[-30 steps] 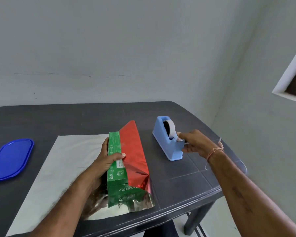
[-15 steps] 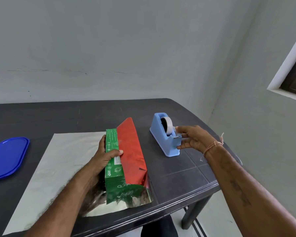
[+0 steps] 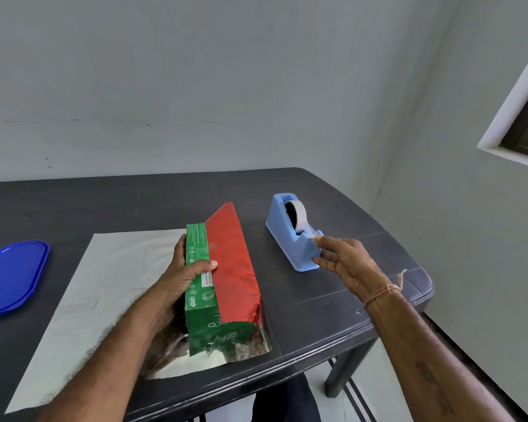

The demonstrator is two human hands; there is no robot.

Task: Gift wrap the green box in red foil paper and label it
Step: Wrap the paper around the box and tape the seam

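Head view: the green box (image 3: pixel 200 269) lies lengthwise on the dark table (image 3: pixel 333 300), on top of the sheet of red foil paper (image 3: pixel 230 260). The sheet's silver underside spreads flat to the left of the box. Its right part is folded up the box's right side and onto the top, red face out. The left hand (image 3: pixel 183 278) grips the box from its left side. The fingers are curled down that side and the thumb lies across the top, pinning the foil edge there.

To the right of the box, near it, stands a blue tape dispenser (image 3: pixel 293 242). The right hand (image 3: pixel 345 263) is at the dispenser's near end with fingers loosely spread. The forefinger tip is at the tape end (image 3: pixel 313 236) by the cutter and the thumb is apart below it, so nothing looks clamped. Whether tape already sticks to the fingertip is too small to tell. Far to the left of the box lies a blue lid (image 3: pixel 13 275).

The box looks like light, stiff card, so it should bear a firm hold on its long sides. The foil is likely thin, slick and springy. It may creep off the top or crease sharply, so the best hold is probably flat thumb pressure on the overlap until tape lands.
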